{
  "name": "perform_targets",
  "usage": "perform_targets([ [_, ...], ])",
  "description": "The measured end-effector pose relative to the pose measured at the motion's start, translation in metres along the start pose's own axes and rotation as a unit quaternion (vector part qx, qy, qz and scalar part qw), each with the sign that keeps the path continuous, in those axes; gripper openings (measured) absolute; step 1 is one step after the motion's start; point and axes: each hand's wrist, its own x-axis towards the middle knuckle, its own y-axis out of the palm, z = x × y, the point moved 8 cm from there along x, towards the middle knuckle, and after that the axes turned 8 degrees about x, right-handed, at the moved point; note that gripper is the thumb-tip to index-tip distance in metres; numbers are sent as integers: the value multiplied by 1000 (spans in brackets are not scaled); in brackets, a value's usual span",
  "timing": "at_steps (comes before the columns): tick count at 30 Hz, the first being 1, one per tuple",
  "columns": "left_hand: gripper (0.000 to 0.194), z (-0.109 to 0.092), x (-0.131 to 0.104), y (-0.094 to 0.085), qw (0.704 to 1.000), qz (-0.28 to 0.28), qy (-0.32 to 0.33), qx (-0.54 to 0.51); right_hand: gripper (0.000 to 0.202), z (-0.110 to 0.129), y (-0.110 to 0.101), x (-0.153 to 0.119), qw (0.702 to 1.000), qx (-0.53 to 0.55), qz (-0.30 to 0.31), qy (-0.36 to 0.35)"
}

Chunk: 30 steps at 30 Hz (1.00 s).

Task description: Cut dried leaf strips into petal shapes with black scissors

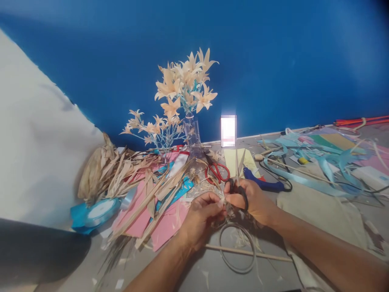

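Note:
My left hand is closed in a pinch on a small pale fibre piece, just left of my right hand. My right hand has its fingers through the black handles of a pair of scissors, whose blades point up and stand apart. Its thumb and fingertips meet the left fingertips at the pale piece. Below both hands a round wire ring and a thin stick lie on the grey surface. Dry shreds lie under the fingers, partly hidden.
Behind stand pale flowers in a clear vase. Dry husks, pink paper and a ribbon roll lie left. Red-handled scissors, a blue glue gun, blue ribbon and cloth lie behind and right.

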Motion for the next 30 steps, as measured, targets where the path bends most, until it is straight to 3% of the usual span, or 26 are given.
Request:
perform_targets([
  [3, 17, -6, 1, -6, 998, -22, 29, -46, 37, -1, 1, 2, 999, -39, 23, -27],
  [7, 21, -9, 5, -14, 987, -46, 47, -148, 55, -17, 24, -3, 981, -103, 160, -29],
  [9, 22, -7, 7, -16, 983, -50, 47, -169, 60, -27, 32, -6, 975, -114, 191, -18],
  [18, 25, 2, 10, -15, 985, -45, 39, -161, 57, -49, 35, -7, 979, -92, 179, 28],
  [24, 27, 0, 9, -12, 988, -31, 38, -150, 50, -49, 33, -5, 981, -87, 171, 16],
  [30, 22, -4, 7, -14, 985, -49, 38, -163, 61, -47, 34, -6, 979, -92, 183, 18],
])
